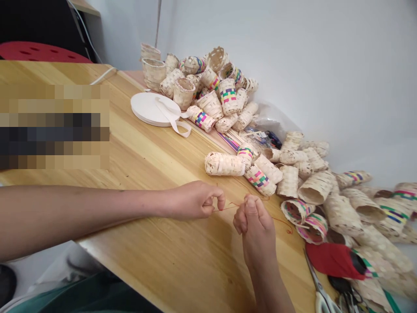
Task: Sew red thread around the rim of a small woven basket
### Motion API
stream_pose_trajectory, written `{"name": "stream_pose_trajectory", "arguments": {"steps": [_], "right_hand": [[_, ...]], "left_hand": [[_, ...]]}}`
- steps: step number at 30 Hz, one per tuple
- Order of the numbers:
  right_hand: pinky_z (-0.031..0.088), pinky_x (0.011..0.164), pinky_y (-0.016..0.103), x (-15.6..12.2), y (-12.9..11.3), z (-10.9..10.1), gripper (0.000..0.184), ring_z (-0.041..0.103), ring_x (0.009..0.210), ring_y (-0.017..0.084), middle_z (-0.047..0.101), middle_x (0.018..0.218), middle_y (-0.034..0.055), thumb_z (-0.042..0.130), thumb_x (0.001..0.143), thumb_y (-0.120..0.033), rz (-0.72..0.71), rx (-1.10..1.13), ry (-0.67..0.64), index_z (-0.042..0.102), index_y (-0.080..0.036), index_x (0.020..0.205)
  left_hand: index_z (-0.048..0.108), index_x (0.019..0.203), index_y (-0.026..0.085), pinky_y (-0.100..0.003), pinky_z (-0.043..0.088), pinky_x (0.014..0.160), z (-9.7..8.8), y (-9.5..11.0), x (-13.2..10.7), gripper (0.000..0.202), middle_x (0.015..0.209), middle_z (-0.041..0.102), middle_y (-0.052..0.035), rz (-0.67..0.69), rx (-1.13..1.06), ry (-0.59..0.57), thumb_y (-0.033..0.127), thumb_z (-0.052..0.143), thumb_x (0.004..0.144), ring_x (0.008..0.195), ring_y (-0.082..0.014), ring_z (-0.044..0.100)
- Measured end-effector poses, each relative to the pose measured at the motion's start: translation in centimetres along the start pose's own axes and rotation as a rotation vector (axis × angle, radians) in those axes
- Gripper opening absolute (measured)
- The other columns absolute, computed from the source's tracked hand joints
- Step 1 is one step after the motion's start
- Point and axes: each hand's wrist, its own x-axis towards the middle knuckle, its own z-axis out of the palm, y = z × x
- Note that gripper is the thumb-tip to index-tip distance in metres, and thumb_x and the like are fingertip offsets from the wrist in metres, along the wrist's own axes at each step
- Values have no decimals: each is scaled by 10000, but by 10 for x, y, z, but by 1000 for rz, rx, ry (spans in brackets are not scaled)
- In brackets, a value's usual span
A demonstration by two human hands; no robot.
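A thin red-orange thread [224,209] runs between my two hands above the wooden table. My left hand [197,200] is closed on one part of it, with the index finger hooked and the other fingers curled. Closed like a fist, my right hand [256,215] grips the thread to the right, thumb on top. A loose end curls on the tabletop beyond the right hand. Just past my hands lies a plain woven bamboo basket [224,164] on its side.
Many small woven baskets [211,104] are heaped along the wall. A white ribbon roll [153,108] lies at the table's far side. Scissors [319,287] and a red cloth item [334,261] are at the right. A pixelated patch covers the left side.
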Motion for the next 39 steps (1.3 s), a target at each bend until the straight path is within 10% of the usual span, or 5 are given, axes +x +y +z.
{"name": "stream_pose_trajectory", "arguments": {"steps": [7, 12, 20, 28, 39], "right_hand": [[223, 399, 174, 4, -6, -4, 289, 189, 420, 77, 255, 501, -103, 598, 856, -464, 90, 291, -42, 469, -217, 779], [220, 398, 173, 5, -5, -8, 298, 224, 412, 78, 280, 468, -105, 542, 897, -477, 13, 110, -21, 455, -217, 780], [248, 399, 173, 1, -10, -9, 328, 309, 412, 74, 371, 470, -91, 435, 949, -459, -156, -306, -4, 424, -211, 734], [324, 391, 162, -3, -21, -14, 285, 410, 388, 79, 488, 468, -79, 454, 934, -465, -179, -363, -14, 484, -212, 808], [369, 357, 157, 4, -25, -25, 291, 478, 332, 87, 580, 470, -53, 462, 926, -472, -121, -290, -7, 471, -205, 810]], "left_hand": [[613, 881, 198, -190, 245, 463, 2, 1, -3, 284, 514, 490, 72, 24, 228, -87, 30, 471, 701, 473, -91, 418], [640, 904, 206, -201, 262, 473, 6, -2, -3, 245, 545, 530, 56, 8, 333, -42, 86, 499, 744, 487, -101, 442], [525, 1220, 181, -244, 461, 746, -18, 10, 1, 394, 1141, 615, -61, 154, 137, 588, 208, 507, 827, 806, -128, 609], [634, 1038, 160, -162, 391, 461, 8, 32, 32, 292, 874, 669, -28, -14, -481, -76, 262, 631, 764, 534, -68, 551], [634, 722, 118, -164, 193, 395, 27, 29, 48, 254, 477, 517, 42, -65, -784, 116, 353, 727, 693, 421, -37, 333]]}}
